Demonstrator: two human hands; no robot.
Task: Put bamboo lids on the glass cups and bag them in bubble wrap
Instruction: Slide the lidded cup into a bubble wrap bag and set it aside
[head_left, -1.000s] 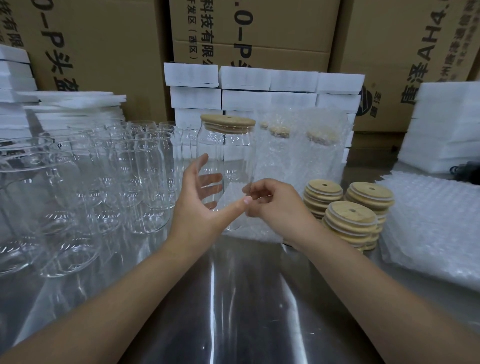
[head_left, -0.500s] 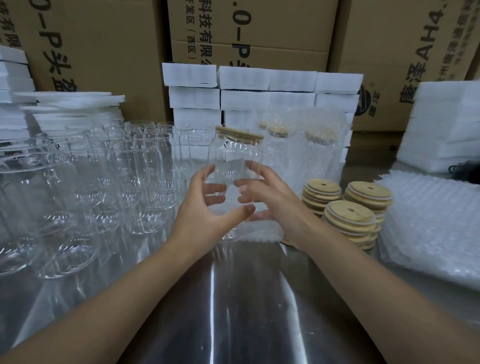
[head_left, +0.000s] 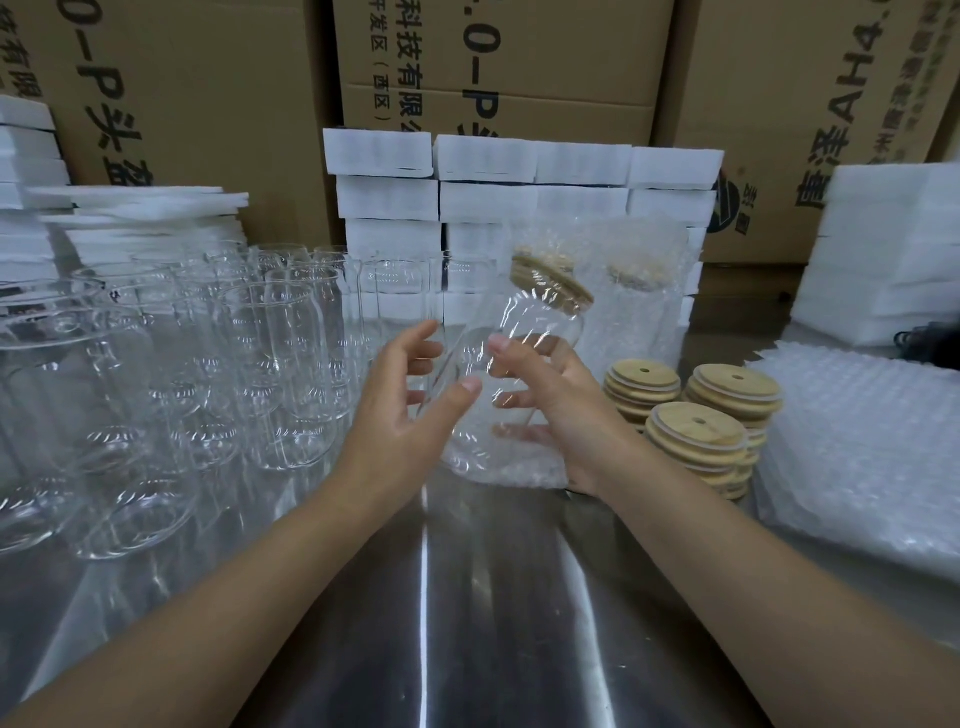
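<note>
Item: clear glass cup (head_left: 511, 364) capped with a round bamboo lid (head_left: 551, 283), held tilted at table centre, lid toward 1 o'clock. Right hand (head_left: 558, 410) grasps its body; left hand (head_left: 410, 410) is spread open, thumb touching the base. Handling advice: keep the lid seated, support the base, then feed it base-first into a bubble-wrap bag (head_left: 857, 457) from the pile at 3 o'clock.

Clear glass cup (head_left: 511, 358) – bamboo lid (head_left: 551, 285) fitted – tilted right, lifted above the table.
</note>
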